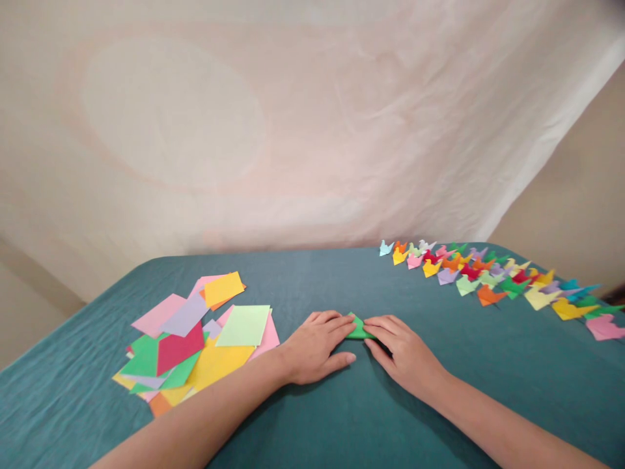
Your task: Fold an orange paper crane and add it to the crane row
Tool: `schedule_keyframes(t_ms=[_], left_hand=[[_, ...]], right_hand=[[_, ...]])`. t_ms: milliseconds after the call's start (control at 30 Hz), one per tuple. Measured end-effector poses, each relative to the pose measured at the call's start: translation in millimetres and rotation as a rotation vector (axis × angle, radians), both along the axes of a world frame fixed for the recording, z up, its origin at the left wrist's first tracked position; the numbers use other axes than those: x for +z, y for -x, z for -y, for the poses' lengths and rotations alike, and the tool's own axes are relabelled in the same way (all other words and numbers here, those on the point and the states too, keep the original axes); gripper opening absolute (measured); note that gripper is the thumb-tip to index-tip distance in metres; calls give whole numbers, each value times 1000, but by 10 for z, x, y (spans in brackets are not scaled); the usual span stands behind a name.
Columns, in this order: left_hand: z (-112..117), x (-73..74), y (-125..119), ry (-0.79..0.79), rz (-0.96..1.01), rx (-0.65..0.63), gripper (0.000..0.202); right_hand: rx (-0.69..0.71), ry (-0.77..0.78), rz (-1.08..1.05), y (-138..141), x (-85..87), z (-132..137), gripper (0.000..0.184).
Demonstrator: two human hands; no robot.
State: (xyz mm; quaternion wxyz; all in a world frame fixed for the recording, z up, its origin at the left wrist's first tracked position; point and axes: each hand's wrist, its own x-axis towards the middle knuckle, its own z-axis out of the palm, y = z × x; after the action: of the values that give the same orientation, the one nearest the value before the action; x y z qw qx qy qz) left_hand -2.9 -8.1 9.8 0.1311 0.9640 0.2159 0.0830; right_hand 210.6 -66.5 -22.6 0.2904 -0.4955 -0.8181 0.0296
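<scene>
A small folded green paper (359, 328) lies on the teal tablecloth (342, 417) between my two hands. My left hand (319, 344) lies flat beside it, fingers stretched out, fingertips pressing on the paper's left part. My right hand (400, 348) rests on the cloth with its fingers together, their tips pressing the paper's right edge. Most of the paper is hidden under the fingers.
A loose heap of coloured paper squares (195, 339) lies to the left. Several folded paper cranes (493, 277) in many colours stand in rows at the back right. A pale cloth backdrop (293, 130) hangs behind the table.
</scene>
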Motion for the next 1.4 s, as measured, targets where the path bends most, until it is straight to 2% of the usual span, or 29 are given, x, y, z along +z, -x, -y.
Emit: schedule_keyframes(t_ms=[267,633,833,967,1100,1400], left_hand=[[0,-11,0,-52,-17,14,44],[-11,-40,0,-80,-36,17,47],[-3,-40,-4,-95,-57,22,51],[3,-35,-7,-114,-71,29,52],[4,-27,-4,-126,-83,31,53],[8,-34,-8,-142,-78,26,53]], right_hand=[[93,-25,89,20,18,-7,32],[115,9,152,13,43,-19,33],[134,-14,204,-29,-39,-47,35],[131,-54,269,-26,-54,-25,35],[131,-62,331,11,10,20,35],[67,-69,356,74,82,95,32]])
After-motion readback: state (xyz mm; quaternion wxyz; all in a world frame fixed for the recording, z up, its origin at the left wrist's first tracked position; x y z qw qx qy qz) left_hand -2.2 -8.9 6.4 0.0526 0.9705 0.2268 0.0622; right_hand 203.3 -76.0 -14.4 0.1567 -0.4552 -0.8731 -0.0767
